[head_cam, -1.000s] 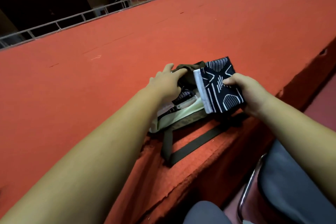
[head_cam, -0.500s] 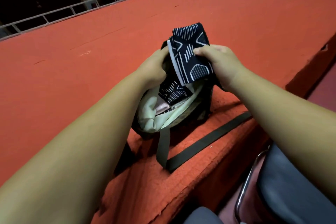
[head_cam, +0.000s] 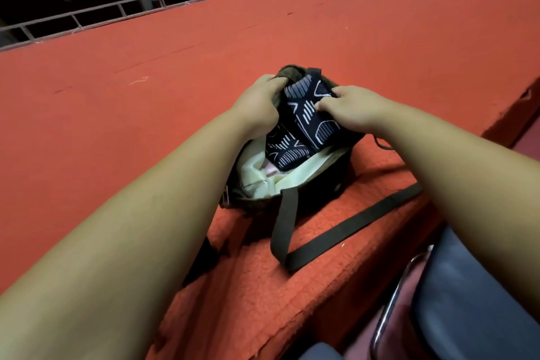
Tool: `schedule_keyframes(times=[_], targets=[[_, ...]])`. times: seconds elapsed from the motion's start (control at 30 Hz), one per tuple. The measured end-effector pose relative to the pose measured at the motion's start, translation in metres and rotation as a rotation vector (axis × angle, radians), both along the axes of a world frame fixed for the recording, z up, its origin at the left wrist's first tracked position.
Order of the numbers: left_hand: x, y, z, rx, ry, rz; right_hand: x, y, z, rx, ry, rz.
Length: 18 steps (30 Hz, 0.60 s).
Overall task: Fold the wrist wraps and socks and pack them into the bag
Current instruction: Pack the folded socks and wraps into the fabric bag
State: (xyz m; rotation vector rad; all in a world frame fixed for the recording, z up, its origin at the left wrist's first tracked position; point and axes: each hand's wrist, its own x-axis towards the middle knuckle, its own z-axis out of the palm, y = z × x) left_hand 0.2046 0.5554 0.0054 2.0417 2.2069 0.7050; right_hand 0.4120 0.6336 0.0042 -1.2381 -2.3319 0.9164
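A dark olive bag (head_cam: 330,181) with a pale green lining stands open on the red carpeted ledge. My left hand (head_cam: 258,105) grips the bag's far left rim. My right hand (head_cam: 355,109) holds a folded black sock with white line patterns (head_cam: 309,114), which sits half inside the bag's mouth. A second folded piece with the same pattern (head_cam: 287,152) lies lower in the bag, on top of something pink (head_cam: 270,169). The bag's dark strap (head_cam: 342,228) trails over the ledge toward me.
The red carpeted surface (head_cam: 146,114) stretches far to the left and back, ending at a metal railing (head_cam: 117,9). A step drops off at the right (head_cam: 514,114). A grey chair seat with a metal frame (head_cam: 467,301) is at the lower right.
My right hand has carried the patterned sock from beside the bag into its mouth and pushed it lower. My left hand kept hold of the rim, and the bag now stands more upright.
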Motion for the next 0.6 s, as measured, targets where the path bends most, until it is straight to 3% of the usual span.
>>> schedule_keyframes(times=[0.1, 0.27, 0.43, 0.6], targets=[[0.009, -0.002, 0.005, -0.068, -0.009, 0.038, 0.001, 0.003, -0.006, 0.02, -0.193, 0.014], [0.016, -0.009, 0.002, -0.27, 0.063, -0.041, 0.005, 0.006, -0.017, -0.104, -0.152, -0.026], [0.015, -0.014, -0.014, -0.189, 0.101, -0.064, -0.012, -0.001, -0.022, -0.033, -0.355, 0.021], [0.037, -0.027, -0.017, -0.131, 0.229, 0.013, -0.016, 0.002, -0.037, 0.02, -0.357, -0.034]])
